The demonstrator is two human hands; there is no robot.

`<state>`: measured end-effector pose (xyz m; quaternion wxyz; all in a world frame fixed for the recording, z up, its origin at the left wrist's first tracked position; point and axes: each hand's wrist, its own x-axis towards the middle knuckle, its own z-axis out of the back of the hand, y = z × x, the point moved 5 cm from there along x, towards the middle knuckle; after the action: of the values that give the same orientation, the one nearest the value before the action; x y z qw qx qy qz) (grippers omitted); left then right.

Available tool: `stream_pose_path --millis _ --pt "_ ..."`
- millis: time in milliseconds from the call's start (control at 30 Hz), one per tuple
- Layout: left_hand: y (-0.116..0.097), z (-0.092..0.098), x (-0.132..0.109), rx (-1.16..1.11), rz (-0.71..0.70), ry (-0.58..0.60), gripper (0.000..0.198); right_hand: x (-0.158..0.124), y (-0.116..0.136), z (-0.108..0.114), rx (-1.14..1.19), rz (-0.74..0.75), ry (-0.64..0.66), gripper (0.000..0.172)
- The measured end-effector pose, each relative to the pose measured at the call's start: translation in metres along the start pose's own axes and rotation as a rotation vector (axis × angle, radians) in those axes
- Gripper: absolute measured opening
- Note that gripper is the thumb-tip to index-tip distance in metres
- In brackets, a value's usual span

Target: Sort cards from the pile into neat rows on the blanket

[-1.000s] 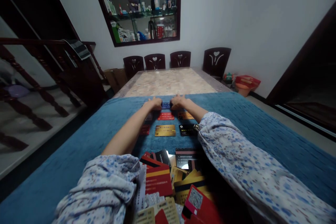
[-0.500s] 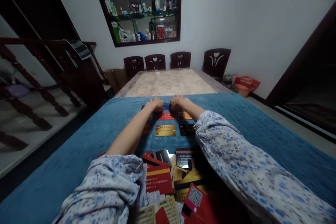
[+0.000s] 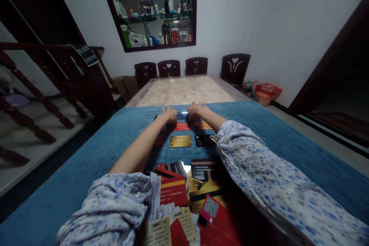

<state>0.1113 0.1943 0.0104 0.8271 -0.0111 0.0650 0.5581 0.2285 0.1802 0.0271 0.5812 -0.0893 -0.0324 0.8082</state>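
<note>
A blue card [image 3: 182,116] lies at the far row on the blue cloth, with a bright glint on its far edge. My left hand [image 3: 169,115] has its fingers closed at the card's left end. At the right end my right hand [image 3: 195,111] is closed too; the fingertips of both are partly hidden. Nearer me are a red card [image 3: 182,126] and an orange card [image 3: 203,125]. The row below holds a dark red card [image 3: 159,141], a gold card [image 3: 180,141] and a black card [image 3: 205,140]. A dark card [image 3: 156,117] shows partly behind my left hand.
A loose heap of mixed cards [image 3: 173,190] lies close to me between my forearms. Blue cloth [image 3: 100,153] covers the near part of the table [image 3: 184,90]. Dark chairs [image 3: 196,65] stand behind it, and a wooden railing [image 3: 43,80] runs along the left.
A bright glint now shows on the blue card's far edge. Both hands stay at its ends with little movement. The whole view has shifted slightly.
</note>
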Motion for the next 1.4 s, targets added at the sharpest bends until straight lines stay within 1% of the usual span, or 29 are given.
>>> stream_pose_path --millis 133,267,400,633,833,967,1100,1300,1400 --pt "-0.002 0.01 -0.014 0.058 0.055 -0.077 0.049 -0.011 -0.009 0.005 -0.003 0.011 -0.042 0.04" --pt "-0.009 0.017 -0.03 0.087 0.065 -0.125 0.046 -0.025 -0.017 0.013 0.006 0.045 -0.145 0.042" --pt "-0.02 0.024 -0.047 0.13 0.057 -0.191 0.045 -0.042 -0.02 0.02 0.008 0.065 -0.223 0.029" --pt "-0.045 0.034 -0.076 0.167 0.0 -0.268 0.043 -0.077 -0.018 0.023 -0.004 0.082 -0.252 0.026" --pt "-0.069 0.039 -0.097 0.136 -0.073 -0.32 0.04 -0.115 -0.018 0.024 0.0 0.091 -0.263 0.03" --pt "-0.086 0.039 -0.114 0.102 -0.128 -0.354 0.039 -0.137 -0.021 0.019 -0.006 0.091 -0.258 0.029" --pt "-0.102 0.033 -0.129 0.099 -0.2 -0.373 0.042 -0.156 -0.025 0.01 -0.003 0.101 -0.262 0.026" --pt "-0.122 0.026 -0.15 0.072 -0.27 -0.382 0.039 -0.185 -0.033 -0.003 0.023 0.102 -0.262 0.025" --pt "-0.133 0.023 -0.163 0.07 -0.309 -0.365 0.038 -0.2 -0.035 -0.01 0.042 0.113 -0.255 0.023"
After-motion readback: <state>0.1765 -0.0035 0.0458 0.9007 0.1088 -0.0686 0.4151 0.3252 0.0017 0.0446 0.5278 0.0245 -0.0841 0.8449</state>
